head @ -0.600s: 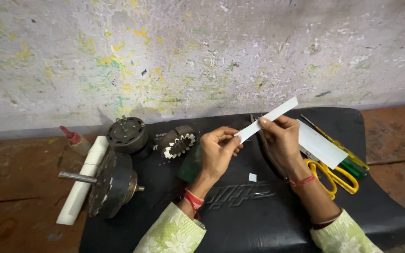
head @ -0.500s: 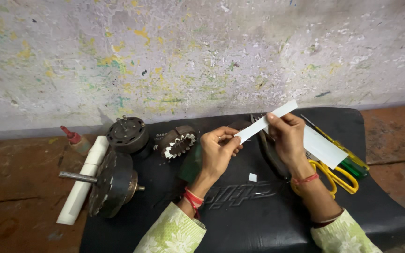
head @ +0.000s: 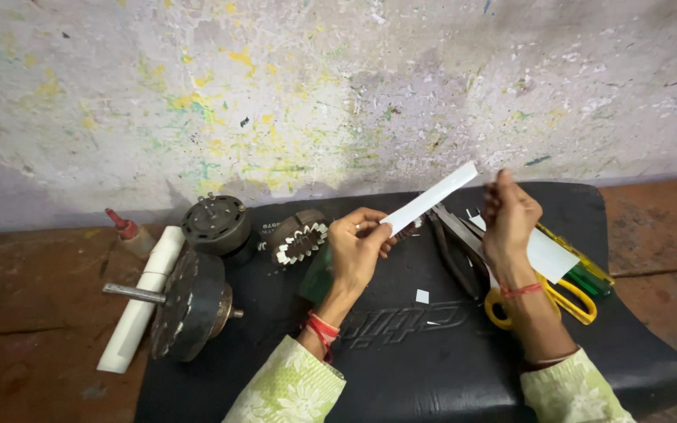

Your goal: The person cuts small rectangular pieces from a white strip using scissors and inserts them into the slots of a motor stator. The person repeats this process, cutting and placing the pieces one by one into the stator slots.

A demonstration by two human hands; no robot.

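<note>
Left hand [head: 358,251] pinches paper strip [head: 430,198]; right hand [head: 508,215] beside, apart.

A person's left hand [head: 356,249] pinches the lower end of a white paper strip [head: 431,197] above a black seat cushion [head: 401,345], while the right hand [head: 508,219] hovers open just beside the strip's upper end. Yellow-handled scissors [head: 546,301] and pliers [head: 454,249] lie by the right wrist; a toothed motor stator [head: 301,239], a round motor housing [head: 215,223] and a white tube [head: 141,301] sit at left.
</note>
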